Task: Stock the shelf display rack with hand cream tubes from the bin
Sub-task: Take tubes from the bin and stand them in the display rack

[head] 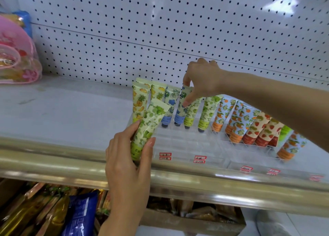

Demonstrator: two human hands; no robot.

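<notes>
Fingers of the left hand (128,157) curl round a green-patterned tube (151,121), tilted, at the nine o'clock edge of the clear display rack (187,143). At two o'clock from it, the right hand (203,77) pinches a blue-flowered tube (180,109) standing in the rack's back row. Fruit-patterned tubes (236,120) fill slots toward three o'clock.

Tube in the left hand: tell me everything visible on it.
The held tube looks like soft plastic, pale cream, printed with green fruit and leaves, with a green label band low down. Its flat crimped end points up and to the right, so it sits tilted. The cap end is hidden in the left hand, whose thumb and fingers grip its lower half. It is in front of the left end of the clear rack, not in a slot.
</notes>
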